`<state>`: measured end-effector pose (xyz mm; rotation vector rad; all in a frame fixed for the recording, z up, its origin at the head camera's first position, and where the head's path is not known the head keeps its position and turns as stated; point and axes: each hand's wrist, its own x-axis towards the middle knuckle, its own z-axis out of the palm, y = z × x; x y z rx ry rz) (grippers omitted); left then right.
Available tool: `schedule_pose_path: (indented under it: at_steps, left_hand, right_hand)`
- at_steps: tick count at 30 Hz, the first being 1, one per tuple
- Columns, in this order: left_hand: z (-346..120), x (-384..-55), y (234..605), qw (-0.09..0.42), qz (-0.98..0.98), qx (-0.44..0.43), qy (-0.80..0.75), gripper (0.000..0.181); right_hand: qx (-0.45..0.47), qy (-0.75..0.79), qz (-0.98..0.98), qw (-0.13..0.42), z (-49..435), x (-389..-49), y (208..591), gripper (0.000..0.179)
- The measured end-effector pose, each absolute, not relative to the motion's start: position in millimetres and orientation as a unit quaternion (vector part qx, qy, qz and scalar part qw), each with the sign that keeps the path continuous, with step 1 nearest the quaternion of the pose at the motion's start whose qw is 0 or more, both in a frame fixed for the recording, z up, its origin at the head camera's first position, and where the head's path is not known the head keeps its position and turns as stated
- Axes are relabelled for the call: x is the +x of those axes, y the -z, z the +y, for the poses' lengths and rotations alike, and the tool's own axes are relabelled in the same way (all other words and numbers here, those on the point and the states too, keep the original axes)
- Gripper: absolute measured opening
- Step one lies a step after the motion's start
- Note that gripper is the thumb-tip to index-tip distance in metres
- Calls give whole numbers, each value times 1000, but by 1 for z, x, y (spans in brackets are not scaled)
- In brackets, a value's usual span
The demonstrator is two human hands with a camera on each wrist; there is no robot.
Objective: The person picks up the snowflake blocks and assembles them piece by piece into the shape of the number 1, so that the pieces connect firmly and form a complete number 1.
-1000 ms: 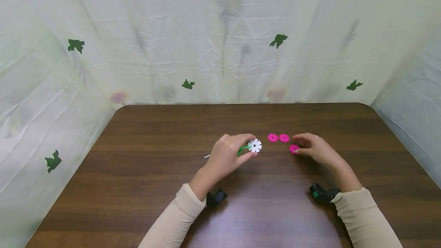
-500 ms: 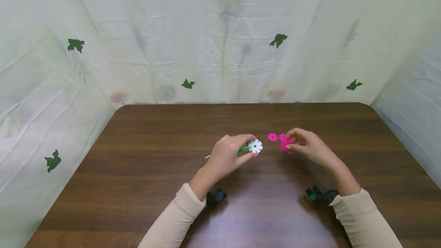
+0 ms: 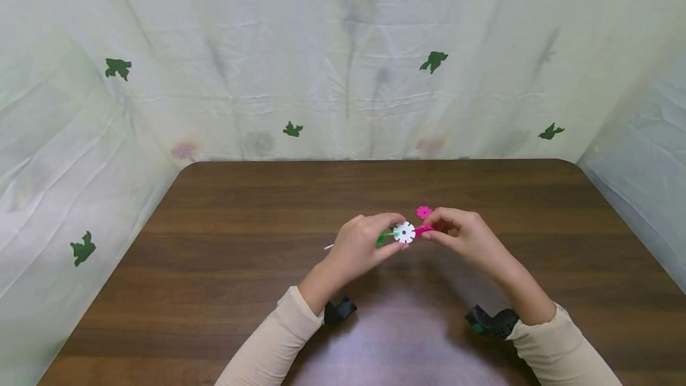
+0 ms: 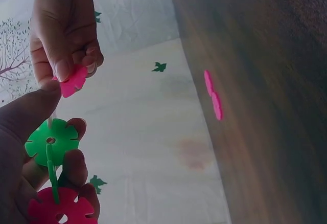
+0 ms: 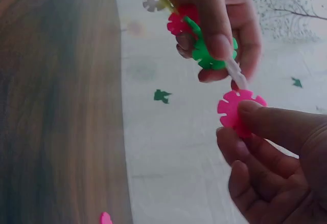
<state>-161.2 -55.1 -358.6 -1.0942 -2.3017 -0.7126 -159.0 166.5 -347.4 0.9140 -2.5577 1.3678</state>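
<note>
My left hand (image 3: 356, 243) grips a chain of notched plastic discs above the table. At its near end is a white disc (image 3: 404, 232), between thumb and fingers. Behind it come a green disc (image 5: 202, 55), another green one set edge-on, and a pink disc (image 4: 59, 208). A pale disc (image 5: 153, 0) shows at the far end in the right wrist view. My right hand (image 3: 468, 236) pinches a loose pink disc (image 5: 231, 111) between thumb and fingers. Its edge meets the edge of the white disc; whether their slots interlock I cannot tell.
Two pink discs lie on the brown wooden table (image 3: 241, 290), side by side in the left wrist view. In the head view one pink disc (image 3: 424, 212) shows, and my right hand covers the other. A pale curtain (image 3: 321, 76) with green leaf shapes hangs behind.
My right hand has lifted the nearest pink disc off the table and carried it left to the white disc. My left hand has shifted slightly right with the chain.
</note>
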Motion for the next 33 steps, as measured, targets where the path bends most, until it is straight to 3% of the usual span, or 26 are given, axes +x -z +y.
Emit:
schedule_pose_path:
  at_steps: [8,17,21,29,33]
  left_hand:
    - [-55,-160,358,256,-840,-408,251,33]
    - [-53,-158,360,256,-841,-415,233,34]
    - [-56,-160,358,240,-851,-407,229,34]
    - [-54,-158,356,222,-847,-430,219,39]
    - [-53,-157,359,242,-847,-425,206,39]
  right_hand:
    - [345,-419,-828,138,163,-157,348,20]
    - [385,-404,-813,167,157,-156,350,25]
    - [343,-435,-822,135,155,-157,353,21]
    - [242,-575,-781,-5,152,-159,362,17]
    - [232,-598,-766,-39,147,-160,364,19]
